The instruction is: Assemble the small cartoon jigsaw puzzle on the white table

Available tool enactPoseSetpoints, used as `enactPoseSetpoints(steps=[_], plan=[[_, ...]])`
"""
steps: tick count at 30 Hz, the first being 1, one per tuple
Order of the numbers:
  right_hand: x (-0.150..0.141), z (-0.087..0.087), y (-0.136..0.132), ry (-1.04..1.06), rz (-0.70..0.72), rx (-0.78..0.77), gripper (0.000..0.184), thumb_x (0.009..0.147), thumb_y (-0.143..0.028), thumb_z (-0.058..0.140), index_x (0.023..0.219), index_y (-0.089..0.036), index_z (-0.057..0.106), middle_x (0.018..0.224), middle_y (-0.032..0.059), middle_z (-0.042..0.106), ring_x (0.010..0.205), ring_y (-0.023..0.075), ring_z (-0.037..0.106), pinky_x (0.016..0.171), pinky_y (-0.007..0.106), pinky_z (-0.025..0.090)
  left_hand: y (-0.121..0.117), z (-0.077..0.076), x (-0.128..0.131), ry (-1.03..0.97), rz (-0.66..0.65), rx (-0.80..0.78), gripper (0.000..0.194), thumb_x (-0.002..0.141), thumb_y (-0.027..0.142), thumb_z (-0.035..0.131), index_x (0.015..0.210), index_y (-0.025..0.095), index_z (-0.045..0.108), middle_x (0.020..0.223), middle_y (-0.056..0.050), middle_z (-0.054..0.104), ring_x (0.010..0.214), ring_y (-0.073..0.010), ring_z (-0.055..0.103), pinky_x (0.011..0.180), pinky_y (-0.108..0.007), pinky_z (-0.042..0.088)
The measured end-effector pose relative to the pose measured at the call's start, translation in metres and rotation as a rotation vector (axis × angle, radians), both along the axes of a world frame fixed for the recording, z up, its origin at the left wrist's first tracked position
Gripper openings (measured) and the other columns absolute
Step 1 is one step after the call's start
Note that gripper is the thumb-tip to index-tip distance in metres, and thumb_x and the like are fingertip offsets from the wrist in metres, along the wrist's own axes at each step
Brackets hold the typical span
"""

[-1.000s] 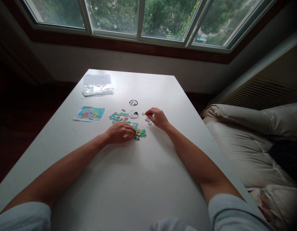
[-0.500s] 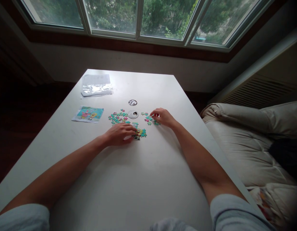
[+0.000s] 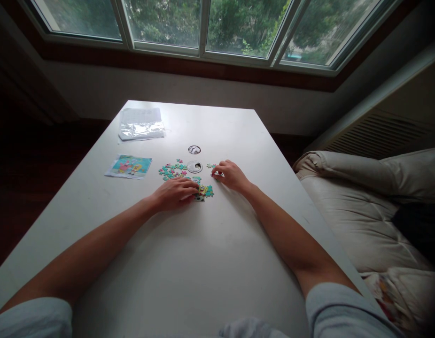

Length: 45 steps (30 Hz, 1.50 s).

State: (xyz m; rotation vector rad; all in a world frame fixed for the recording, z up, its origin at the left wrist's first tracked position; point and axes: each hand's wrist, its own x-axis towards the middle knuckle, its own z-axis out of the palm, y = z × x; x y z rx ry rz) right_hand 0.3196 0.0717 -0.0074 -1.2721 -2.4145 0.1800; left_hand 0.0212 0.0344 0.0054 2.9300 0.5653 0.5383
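Note:
My left hand (image 3: 175, 191) lies nearly flat on the table, fingers stretched over the left side of a partly joined jigsaw puzzle (image 3: 205, 191). The joined part shows a yellow cartoon figure on teal, and my fingers hide some of it. To its upper right, my right hand (image 3: 231, 175) has thumb and forefinger pinched on a small puzzle piece, mostly hidden by the fingertips. Loose pieces lie under and behind that hand. Beyond my left hand spreads a larger heap of loose teal and pink puzzle pieces (image 3: 170, 172).
A printed picture sheet (image 3: 129, 167) lies left on the white table (image 3: 203, 263). Farther back is a clear plastic bag with papers (image 3: 141, 124). Two round discs (image 3: 194, 167) sit behind the puzzle. A pale sofa (image 3: 351, 206) stands along the right; windows are ahead.
My right hand has moved left, closer to the joined puzzle, and now covers most of the right-hand loose pieces. My left hand stays about where it was on the puzzle.

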Motion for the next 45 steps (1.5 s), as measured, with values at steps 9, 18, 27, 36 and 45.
enactPoseSetpoints(steps=[9, 18, 27, 36, 45], plan=[[-0.006, -0.003, -0.001, 0.049, 0.055, -0.03, 0.013, 0.093, -0.02, 0.067, 0.097, -0.027, 0.078, 0.094, 0.0073, 0.067, 0.091, 0.0226, 0.054, 0.081, 0.034, 0.041, 0.008, -0.006, -0.009, -0.129, 0.265, 0.06, 0.023, 0.1, 0.026, 0.051, 0.106, 0.024, 0.073, 0.115, -0.005, 0.076, 0.108, -0.0222, 0.068, 0.093, -0.038, 0.053], [-0.009, 0.006, -0.009, 0.02, -0.047, -0.006, 0.01, 0.089, -0.033, 0.074, 0.091, -0.023, 0.072, 0.086, 0.0052, 0.065, 0.086, 0.0222, 0.052, 0.08, 0.034, 0.039, 0.005, 0.001, -0.005, -0.076, 0.096, 0.004, 0.025, 0.101, 0.026, 0.05, 0.102, 0.024, 0.075, 0.104, -0.006, 0.076, 0.096, -0.0194, 0.065, 0.089, -0.034, 0.05], [-0.006, -0.001, -0.004, 0.054, -0.023, -0.025, 0.015, 0.091, -0.023, 0.069, 0.105, -0.025, 0.074, 0.09, 0.0051, 0.067, 0.088, 0.0222, 0.054, 0.082, 0.034, 0.041, 0.001, 0.005, -0.002, -0.056, 0.022, -0.052, 0.021, 0.098, 0.026, 0.054, 0.103, 0.025, 0.074, 0.109, -0.006, 0.075, 0.098, -0.0197, 0.063, 0.091, -0.035, 0.051], [0.0, 0.006, -0.003, -0.013, -0.132, 0.002, 0.022, 0.085, -0.043, 0.076, 0.093, -0.023, 0.071, 0.089, 0.0065, 0.067, 0.088, 0.0241, 0.055, 0.08, 0.036, 0.04, 0.0, 0.006, -0.003, -0.025, -0.013, -0.062, 0.023, 0.096, 0.025, 0.057, 0.114, 0.026, 0.071, 0.12, -0.005, 0.072, 0.11, -0.0217, 0.061, 0.101, -0.038, 0.049], [-0.005, 0.007, -0.005, 0.002, -0.101, -0.038, 0.013, 0.086, -0.036, 0.075, 0.09, -0.024, 0.074, 0.087, 0.0056, 0.066, 0.087, 0.0229, 0.054, 0.08, 0.034, 0.039, 0.0, 0.005, -0.002, -0.048, -0.035, -0.069, 0.026, 0.098, 0.02, 0.053, 0.114, 0.026, 0.071, 0.124, -0.004, 0.072, 0.116, -0.0214, 0.061, 0.104, -0.038, 0.049]])
